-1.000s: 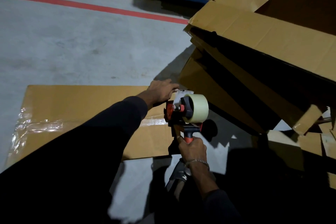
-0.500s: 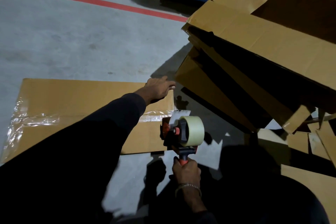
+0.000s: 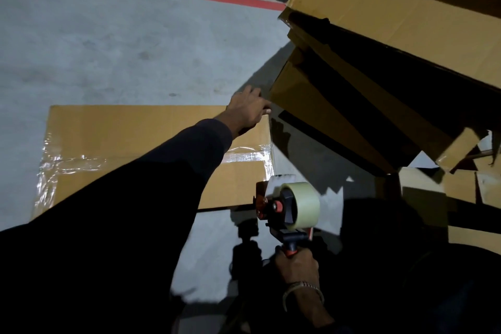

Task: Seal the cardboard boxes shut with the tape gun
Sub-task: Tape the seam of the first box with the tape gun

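Head view: leaning boxes [image 3: 339,122] beside flat box [image 3: 130,130].

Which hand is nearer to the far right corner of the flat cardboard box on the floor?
Left. The left hand reaches over that corner of the flat box. The right hand is well off the box, nearer the camera, gripping the tape gun.

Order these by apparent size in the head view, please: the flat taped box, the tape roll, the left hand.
1. Flat taped box, clearly the largest.
2. Tape roll and left hand: they look about alike, and the roll is nearer the camera, so I do not rank them.
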{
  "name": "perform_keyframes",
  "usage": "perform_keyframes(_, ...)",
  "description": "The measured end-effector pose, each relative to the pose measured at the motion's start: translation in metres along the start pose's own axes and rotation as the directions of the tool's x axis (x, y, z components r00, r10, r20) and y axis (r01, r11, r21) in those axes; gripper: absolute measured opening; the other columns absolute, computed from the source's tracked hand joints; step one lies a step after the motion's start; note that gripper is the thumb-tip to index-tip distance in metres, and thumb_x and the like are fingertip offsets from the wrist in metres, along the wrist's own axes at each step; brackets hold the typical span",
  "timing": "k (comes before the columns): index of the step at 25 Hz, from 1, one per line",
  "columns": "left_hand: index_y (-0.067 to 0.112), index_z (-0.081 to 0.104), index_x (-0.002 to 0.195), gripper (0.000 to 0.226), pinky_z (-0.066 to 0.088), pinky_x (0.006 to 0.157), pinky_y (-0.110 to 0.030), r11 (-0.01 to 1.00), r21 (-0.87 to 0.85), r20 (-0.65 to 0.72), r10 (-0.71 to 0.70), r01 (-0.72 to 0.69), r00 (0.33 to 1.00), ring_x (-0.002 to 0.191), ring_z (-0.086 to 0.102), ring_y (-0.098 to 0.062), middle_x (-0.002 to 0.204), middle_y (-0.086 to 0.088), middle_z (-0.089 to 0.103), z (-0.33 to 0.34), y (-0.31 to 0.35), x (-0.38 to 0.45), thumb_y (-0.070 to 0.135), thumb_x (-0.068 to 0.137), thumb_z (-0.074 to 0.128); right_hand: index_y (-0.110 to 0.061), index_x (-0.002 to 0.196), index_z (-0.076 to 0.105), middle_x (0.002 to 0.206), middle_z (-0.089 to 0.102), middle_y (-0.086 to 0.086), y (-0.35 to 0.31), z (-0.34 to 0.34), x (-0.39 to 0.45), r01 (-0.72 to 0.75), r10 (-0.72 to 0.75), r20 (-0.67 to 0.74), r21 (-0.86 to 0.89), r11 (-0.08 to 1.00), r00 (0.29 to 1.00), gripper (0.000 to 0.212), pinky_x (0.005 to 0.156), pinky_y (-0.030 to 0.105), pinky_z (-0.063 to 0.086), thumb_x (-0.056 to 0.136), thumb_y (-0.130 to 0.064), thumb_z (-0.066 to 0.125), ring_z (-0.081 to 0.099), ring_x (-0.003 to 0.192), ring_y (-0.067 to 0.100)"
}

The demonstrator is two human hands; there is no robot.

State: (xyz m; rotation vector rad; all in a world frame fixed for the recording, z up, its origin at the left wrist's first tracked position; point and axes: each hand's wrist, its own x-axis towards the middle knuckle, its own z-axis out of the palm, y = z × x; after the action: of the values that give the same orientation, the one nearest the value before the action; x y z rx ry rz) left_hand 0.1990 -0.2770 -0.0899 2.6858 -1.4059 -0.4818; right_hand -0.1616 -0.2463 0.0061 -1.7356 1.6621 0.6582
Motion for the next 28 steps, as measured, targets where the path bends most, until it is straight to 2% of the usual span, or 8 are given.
perform_keyframes(3,0.036,0.066,0.131,0.033,0.040,0.110,-0.049,0.968,0.125,-0.121,0.231,-0.216,0.965,0.133,0.046,-0.028,0.138,-0.006,0.056,0.009,0.012,-0.025,0.046,0.106,0.048,-0.007,0.112,0.069,0.119,0.069,0.018,0.013,0.011,0.018,0.030,-0.030,-0.015,-0.011,0.999,0.999,0.042,0.090,0.034,0.053,0.089,-0.042,0.069,0.065,0.112,0.037)
perform_keyframes(5,0.031,0.067,0.128,0.039,0.036,0.114,-0.048,0.894,0.123,-0.086,0.442,-0.431,0.893,0.132,0.049,-0.025,0.134,-0.004,0.061,0.025,0.028,-0.055,0.048,0.106,0.039,-0.009,0.107,0.070,0.113,0.071,0.018,0.017,0.011,0.023,0.030,-0.030,-0.028,0.002,1.000,0.999,0.042,0.086,0.035,0.055,0.084,-0.044,0.070,0.067,0.107,0.038)
perform_keyframes(8,0.024,0.072,0.122,0.046,0.028,0.121,-0.046,0.797,0.195,-0.025,0.587,-0.572,0.809,0.131,0.050,-0.023,0.132,-0.003,0.064,0.061,0.052,-0.100,0.038,0.100,0.034,-0.006,0.108,0.067,0.115,0.069,0.019,0.013,0.008,0.024,0.010,-0.010,-0.025,0.012,1.000,1.000,0.038,0.086,0.035,0.052,0.088,-0.038,0.069,0.067,0.110,0.038)
perform_keyframes(11,0.017,0.078,0.114,0.042,0.006,0.129,-0.046,0.786,0.204,0.035,0.590,-0.584,0.807,0.139,0.045,-0.022,0.136,-0.004,0.062,0.084,0.059,-0.108,0.031,0.086,0.050,-0.008,0.102,0.066,0.114,0.069,0.019,0.016,0.009,0.023,0.003,-0.002,-0.017,0.033,0.999,1.000,0.030,0.085,0.034,0.052,0.089,-0.035,0.067,0.066,0.109,0.039)
perform_keyframes(17,0.014,0.069,0.131,0.049,-0.005,0.130,-0.038,0.854,-0.017,-0.005,0.520,-0.520,0.854,0.147,0.036,-0.021,0.144,-0.006,0.057,0.087,0.061,-0.100,0.048,0.096,0.059,-0.008,0.108,0.070,0.112,0.070,0.019,0.018,0.003,0.019,0.030,-0.027,-0.047,0.048,0.998,0.999,0.039,0.085,0.034,0.053,0.087,-0.040,0.067,0.067,0.108,0.039)
perform_keyframes(22,0.019,0.067,0.137,0.044,0.009,0.130,-0.047,0.848,-0.064,0.006,0.528,-0.526,0.849,0.147,0.038,-0.029,0.139,-0.009,0.059,0.074,0.063,-0.104,0.024,0.094,0.060,-0.007,0.103,0.072,0.103,0.072,0.016,0.032,0.001,0.006,-0.004,0.007,-0.026,0.089,0.996,1.000,0.040,0.081,0.031,0.053,0.082,-0.041,0.071,0.069,0.100,0.036)
perform_keyframes(25,0.024,0.070,0.130,0.034,0.011,0.130,-0.048,0.848,-0.071,0.006,0.527,-0.525,0.850,0.148,0.037,-0.030,0.136,-0.009,0.060,0.071,0.065,-0.106,0.033,0.106,0.047,-0.007,0.094,0.073,0.088,0.072,0.010,0.039,-0.001,-0.003,-0.059,0.054,0.030,0.166,0.984,0.998,0.032,0.071,0.027,0.049,0.078,-0.035,0.072,0.071,0.085,0.030)
perform_keyframes(28,0.026,0.072,0.124,0.036,0.012,0.129,-0.050,0.855,-0.102,0.036,0.515,-0.509,0.857,0.152,0.033,-0.029,0.138,-0.008,0.060,0.070,0.066,-0.106,0.040,0.109,0.043,-0.006,0.088,0.074,0.081,0.074,0.010,0.039,0.003,-0.007,-0.091,0.075,0.085,0.208,0.974,0.994,0.040,0.068,0.030,0.056,0.066,-0.039,0.069,0.071,0.074,0.028)
